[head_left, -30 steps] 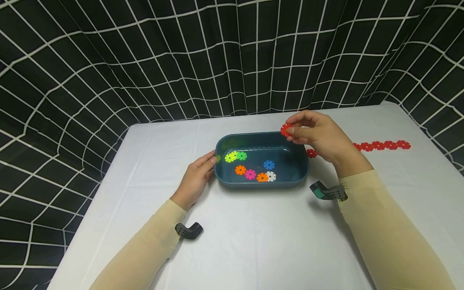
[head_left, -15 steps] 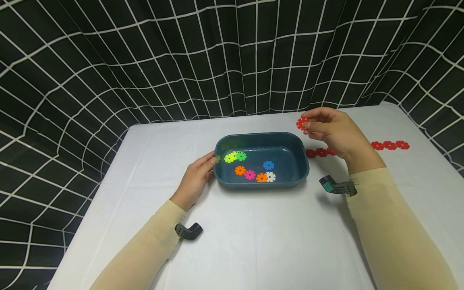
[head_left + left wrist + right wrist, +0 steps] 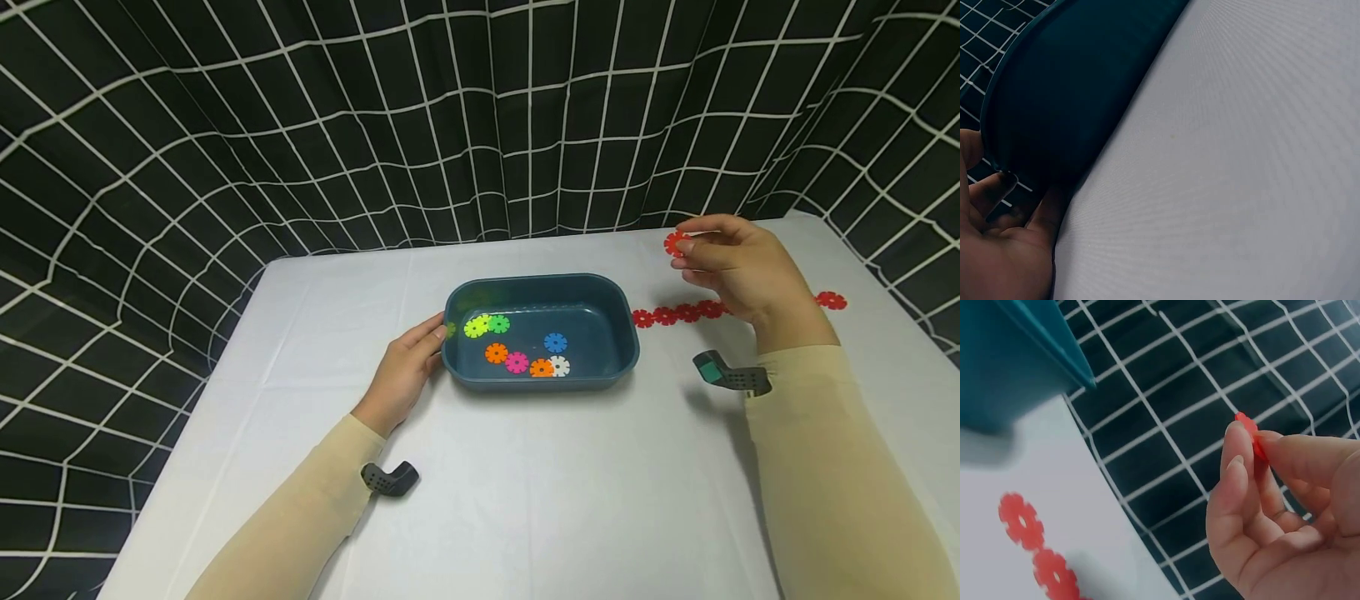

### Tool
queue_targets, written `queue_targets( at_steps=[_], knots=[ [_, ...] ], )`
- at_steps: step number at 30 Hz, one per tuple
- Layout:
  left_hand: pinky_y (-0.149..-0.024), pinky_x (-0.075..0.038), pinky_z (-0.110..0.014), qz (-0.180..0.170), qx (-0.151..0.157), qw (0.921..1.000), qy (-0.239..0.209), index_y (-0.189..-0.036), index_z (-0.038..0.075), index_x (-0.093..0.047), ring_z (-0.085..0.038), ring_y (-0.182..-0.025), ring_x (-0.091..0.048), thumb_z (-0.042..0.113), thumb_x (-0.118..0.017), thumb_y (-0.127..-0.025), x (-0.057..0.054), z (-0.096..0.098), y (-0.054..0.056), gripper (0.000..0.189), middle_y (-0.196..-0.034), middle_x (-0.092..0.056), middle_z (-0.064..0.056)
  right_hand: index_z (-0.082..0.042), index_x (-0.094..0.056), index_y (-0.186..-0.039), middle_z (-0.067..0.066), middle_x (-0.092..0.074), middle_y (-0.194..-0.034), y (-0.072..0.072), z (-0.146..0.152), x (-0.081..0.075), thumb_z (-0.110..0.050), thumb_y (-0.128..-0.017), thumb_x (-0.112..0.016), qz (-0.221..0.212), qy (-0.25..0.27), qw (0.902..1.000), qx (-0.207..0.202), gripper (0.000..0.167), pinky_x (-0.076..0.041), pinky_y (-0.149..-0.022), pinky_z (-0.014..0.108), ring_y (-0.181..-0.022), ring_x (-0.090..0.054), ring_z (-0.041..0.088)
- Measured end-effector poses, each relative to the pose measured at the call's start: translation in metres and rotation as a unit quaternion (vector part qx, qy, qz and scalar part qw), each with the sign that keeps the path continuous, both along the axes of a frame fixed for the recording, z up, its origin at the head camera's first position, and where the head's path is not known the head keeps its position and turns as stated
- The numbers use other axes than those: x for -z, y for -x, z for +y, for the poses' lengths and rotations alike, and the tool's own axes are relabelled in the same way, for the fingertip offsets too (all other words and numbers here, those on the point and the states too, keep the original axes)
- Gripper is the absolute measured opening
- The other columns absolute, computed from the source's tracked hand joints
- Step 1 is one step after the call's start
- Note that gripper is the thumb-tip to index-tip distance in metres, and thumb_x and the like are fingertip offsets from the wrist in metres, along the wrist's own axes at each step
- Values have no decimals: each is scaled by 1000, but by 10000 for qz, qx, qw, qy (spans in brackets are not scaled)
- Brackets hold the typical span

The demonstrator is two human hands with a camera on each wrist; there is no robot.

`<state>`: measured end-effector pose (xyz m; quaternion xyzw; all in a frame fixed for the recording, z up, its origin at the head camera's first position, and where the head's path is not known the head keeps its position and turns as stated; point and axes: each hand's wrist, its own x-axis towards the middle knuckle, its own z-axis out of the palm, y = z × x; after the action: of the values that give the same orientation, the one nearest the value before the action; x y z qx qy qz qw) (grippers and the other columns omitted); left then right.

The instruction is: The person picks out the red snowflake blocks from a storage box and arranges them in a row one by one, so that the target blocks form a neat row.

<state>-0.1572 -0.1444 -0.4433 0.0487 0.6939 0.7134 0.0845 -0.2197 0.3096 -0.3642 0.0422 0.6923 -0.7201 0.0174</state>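
My right hand [image 3: 742,267] pinches a red notched plastic disc [image 3: 676,243] between thumb and fingertips, raised above the table on the right. The right wrist view shows this red disc [image 3: 1249,428] nearly edge-on. Below the hand, a row of similar red discs [image 3: 665,316] lies on the white cloth, partly hidden by the hand and wrist. My left hand [image 3: 401,371] holds the left end of a dark teal plastic bin [image 3: 540,384], thumb at its rim. In the left wrist view, the left hand's fingers [image 3: 1047,212] lie against the bin's outer wall.
Inside the bin lie loose discs: yellow-green [image 3: 476,326], green [image 3: 498,324], orange [image 3: 497,353], pink [image 3: 517,362], blue [image 3: 556,342] and white [image 3: 560,366]. The white-covered table [image 3: 480,492] extends around it. A black curtain with white grid lines [image 3: 525,125] hangs behind.
My right hand has moved right with the red disc, from above the bin's right back corner to above the red row, uncovering more of the row's left part. The left hand stays put.
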Motion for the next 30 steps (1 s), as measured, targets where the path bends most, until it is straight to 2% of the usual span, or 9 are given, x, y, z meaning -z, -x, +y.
queue_targets(
  at_steps=[9,15,22,26,30],
  knots=[
    [-117,-45,-29,-42,-38,10000,19,-163,1,-48,-20,-148,-49,30,-57,-116,1,0,0,55,-165,-47,-8,-16,-75,-133,2,-72,-117,1,30,9,-20,-103,-80,-166,274,9993,212,31,-65,-77,25,-92,-77,18],
    [-117,-45,-30,-30,-3,10000,16,-163,1,-48,-20,-148,-48,30,-57,-116,1,0,0,56,-165,-47,-8,-17,-74,-136,2,-73,-114,-2,50,16,-22,-98,-85,-387,538,9959,623,40,-65,-74,26,-89,-78,18],
    [-118,-45,-31,20,54,9999,127,-163,2,-47,-20,-149,-48,32,-57,-116,1,1,0,56,-167,-45,-7,-21,-68,-143,-3,-72,-120,-7,71,31,-34,-94,-88,-764,64,9912,1079,54,-63,-78,21,-101,-73,13],
    [-117,-45,-30,21,38,9999,121,-163,2,-48,-19,-149,-48,31,-57,-116,1,1,1,56,-166,-46,-6,-24,-74,-139,-8,-74,-117,-14,86,36,-36,-94,-87,-728,35,9869,1436,48,-61,-76,17,-101,-70,11],
    [-117,-45,-30,0,14,9999,112,-163,2,-49,-19,-148,-49,31,-57,-116,2,1,1,55,-166,-47,-6,-27,-74,-139,-10,-73,-120,-22,100,39,-39,-95,-85,-794,-84,9780,1925,46,-59,-74,14,-103,-68,10]
  ],
)
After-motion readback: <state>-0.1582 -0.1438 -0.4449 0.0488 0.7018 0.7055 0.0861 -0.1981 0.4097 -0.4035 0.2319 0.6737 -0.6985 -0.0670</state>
